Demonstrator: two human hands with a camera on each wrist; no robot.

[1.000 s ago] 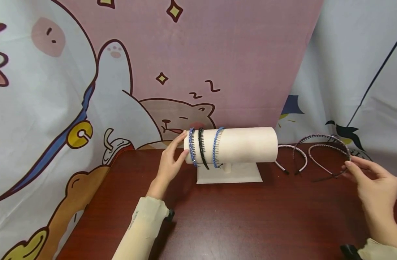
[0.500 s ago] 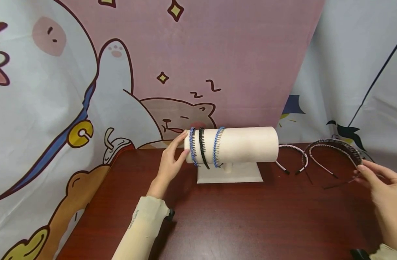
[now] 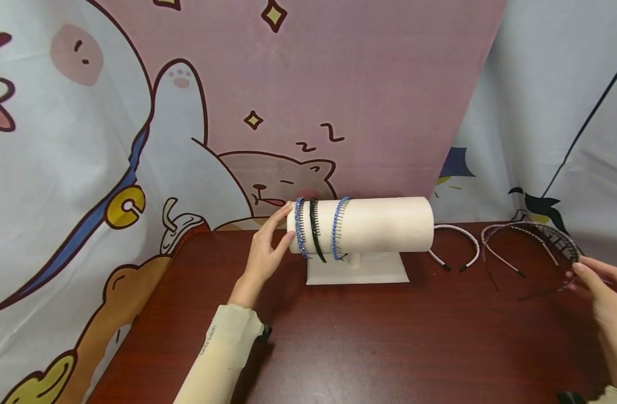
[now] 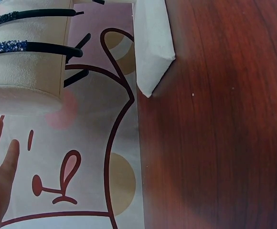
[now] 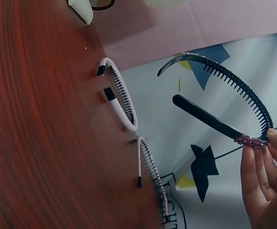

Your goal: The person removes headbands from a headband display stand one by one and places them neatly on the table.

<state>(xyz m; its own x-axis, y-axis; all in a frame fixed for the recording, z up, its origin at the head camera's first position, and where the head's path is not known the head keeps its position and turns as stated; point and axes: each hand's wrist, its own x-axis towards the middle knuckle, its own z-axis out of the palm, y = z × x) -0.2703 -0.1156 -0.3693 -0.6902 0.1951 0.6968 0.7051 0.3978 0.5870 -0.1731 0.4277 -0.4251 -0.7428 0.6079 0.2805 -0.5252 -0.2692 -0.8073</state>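
A white cylindrical display stand (image 3: 389,224) holds three toothed headbands near its left end: a glittery blue headband (image 3: 300,227), a black headband (image 3: 315,229) and another blue headband (image 3: 337,229). My left hand (image 3: 261,252) rests its fingertips against that left end, fingers extended. On the right, my right hand (image 3: 611,292) pinches a dark toothed headband (image 5: 207,118) with pink glitter, thumb against fingers at its curved side. Its two tips point left in the right wrist view. In the head view this band overlaps the pale one behind it.
A white headband (image 3: 476,245) and a thin pale pink headband (image 5: 139,162) lie on the dark wooden table (image 3: 389,342), right of the stand. The stand's flat base (image 3: 359,276) sits at the table's back. A printed cartoon cloth (image 3: 379,95) hangs behind.
My right hand has moved right and slightly toward the front with the dark headband, turning it a little. The left hand stays at the stand's end.
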